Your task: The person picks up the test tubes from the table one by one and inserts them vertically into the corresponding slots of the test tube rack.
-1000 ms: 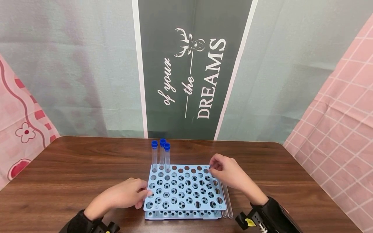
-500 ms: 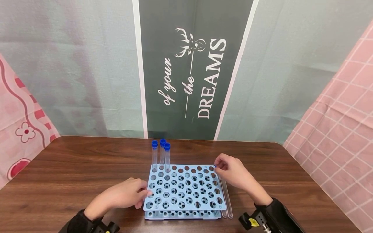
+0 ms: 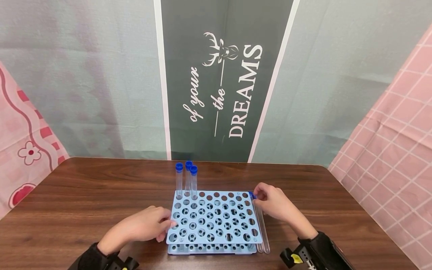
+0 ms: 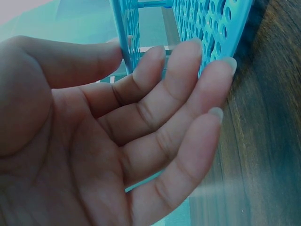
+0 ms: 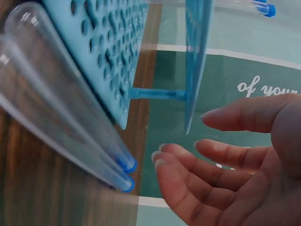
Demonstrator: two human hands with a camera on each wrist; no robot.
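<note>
A light-blue two-tier test tube rack stands on the table, with three blue-capped clear tubes upright in its far left holes. My left hand holds the rack's left edge, the thumb over the top plate and the fingers beside and beneath it. Past the rack's far right corner, my right hand has loosely bent fingers and nothing between them. Below that hand, two clear test tubes with blue caps lie side by side along the rack's right side; the fingertips are apart from the caps in the right wrist view.
The dark wood table extends to both sides of the rack. A grey-green cloth with printed lettering hangs behind its far edge. Pink patterned cloth hangs at the right and left.
My right hand has moved from over the rack's far right corner outward to the right and slightly nearer. Blue caps have come into sight beside it. The left hand has stayed put.
</note>
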